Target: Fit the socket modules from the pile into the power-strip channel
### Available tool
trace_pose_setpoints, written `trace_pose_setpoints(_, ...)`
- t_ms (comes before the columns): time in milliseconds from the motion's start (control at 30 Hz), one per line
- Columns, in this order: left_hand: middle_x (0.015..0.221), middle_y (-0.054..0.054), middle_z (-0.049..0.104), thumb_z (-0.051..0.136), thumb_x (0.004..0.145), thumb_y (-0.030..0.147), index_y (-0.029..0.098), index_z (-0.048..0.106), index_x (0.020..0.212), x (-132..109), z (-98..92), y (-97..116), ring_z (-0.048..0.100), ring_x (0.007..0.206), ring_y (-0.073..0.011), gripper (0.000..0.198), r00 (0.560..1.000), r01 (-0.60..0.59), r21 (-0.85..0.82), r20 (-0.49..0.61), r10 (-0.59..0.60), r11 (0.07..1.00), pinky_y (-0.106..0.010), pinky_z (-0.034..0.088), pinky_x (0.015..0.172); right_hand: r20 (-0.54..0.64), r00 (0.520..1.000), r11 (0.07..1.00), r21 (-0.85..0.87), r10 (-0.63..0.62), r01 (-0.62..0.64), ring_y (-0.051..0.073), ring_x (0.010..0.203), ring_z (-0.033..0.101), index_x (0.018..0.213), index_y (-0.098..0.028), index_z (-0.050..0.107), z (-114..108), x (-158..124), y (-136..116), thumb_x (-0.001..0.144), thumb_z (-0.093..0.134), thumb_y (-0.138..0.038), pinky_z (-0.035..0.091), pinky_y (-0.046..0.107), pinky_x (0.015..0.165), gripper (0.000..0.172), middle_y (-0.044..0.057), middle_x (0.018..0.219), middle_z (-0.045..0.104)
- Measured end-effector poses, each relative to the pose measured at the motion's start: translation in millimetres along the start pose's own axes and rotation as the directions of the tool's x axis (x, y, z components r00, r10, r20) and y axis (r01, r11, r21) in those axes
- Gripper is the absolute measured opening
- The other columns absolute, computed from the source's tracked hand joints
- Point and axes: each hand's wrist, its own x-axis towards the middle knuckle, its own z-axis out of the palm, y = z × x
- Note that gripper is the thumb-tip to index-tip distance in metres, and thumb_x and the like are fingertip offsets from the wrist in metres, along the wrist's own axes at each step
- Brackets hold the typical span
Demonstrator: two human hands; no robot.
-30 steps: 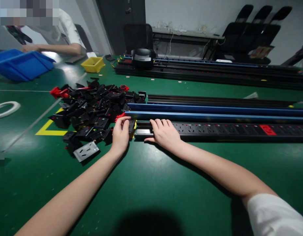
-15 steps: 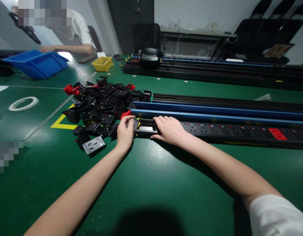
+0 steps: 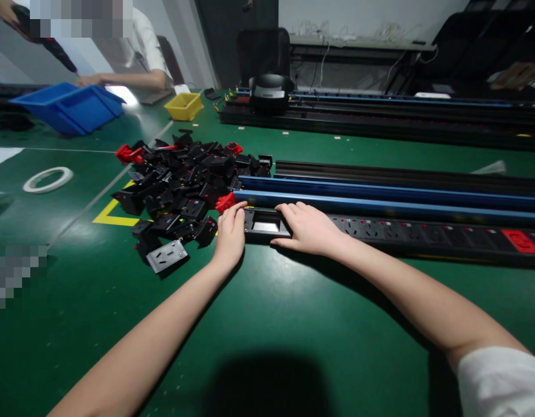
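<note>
A long black power strip (image 3: 406, 238) with a row of sockets and one red socket lies across the green table. My left hand (image 3: 230, 236) is closed around its left end, on a black socket module (image 3: 248, 220) that sits flush there and is mostly covered by the fingers. My right hand (image 3: 313, 230) grips the strip farther right, thumb on the near side and fingers over the top. Between my hands shows a rectangular opening (image 3: 267, 226) in the strip. Beside my left hand is a heap of loose black socket modules (image 3: 193, 174).
Blue rails (image 3: 358, 200) lie just behind the strip. A red module (image 3: 225, 201) and a grey-faced socket (image 3: 167, 256) edge the heap. Farther off are a tape ring (image 3: 47, 180), a blue bin (image 3: 71, 110), a yellow bin (image 3: 184, 107) and a person (image 3: 149, 58) holding a dark tool.
My left hand has shifted slightly right with the socket module, which now meets the strip's end with the gap closed. My right hand keeps its grip. The view has tilted slightly.
</note>
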Motion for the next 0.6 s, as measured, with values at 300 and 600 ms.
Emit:
trace_pose_setpoints(300,0.133,-0.017,0.067,0.049,0.099,0.048,0.015,0.064,0.138,-0.6,-1.5,-7.2,0.058,0.132,-0.0290,0.053,0.999,0.011,0.038,0.038,-0.012,0.999,-0.050,0.039,0.119,-0.014,1.000,0.992,-0.126,-0.025,0.023,0.032,0.104,0.065,0.147,-0.003,0.047,5.5,-4.7,-4.2,0.098,0.058,-0.060,0.048,0.041,0.087,0.076,0.021,0.125,0.068)
trace_pose_setpoints(600,0.128,-0.016,0.065,0.051,0.096,0.053,0.016,0.065,0.136,-4.6,-2.6,0.5,0.057,0.131,-0.0307,0.056,0.990,-0.074,0.115,0.126,0.059,0.991,-0.053,0.037,0.120,-0.022,0.999,0.990,-0.140,-0.031,0.027,0.033,0.104,0.065,0.149,-0.003,0.046,6.4,-4.9,-4.2,0.098,0.057,-0.060,0.048,0.041,0.087,0.077,0.021,0.127,0.068)
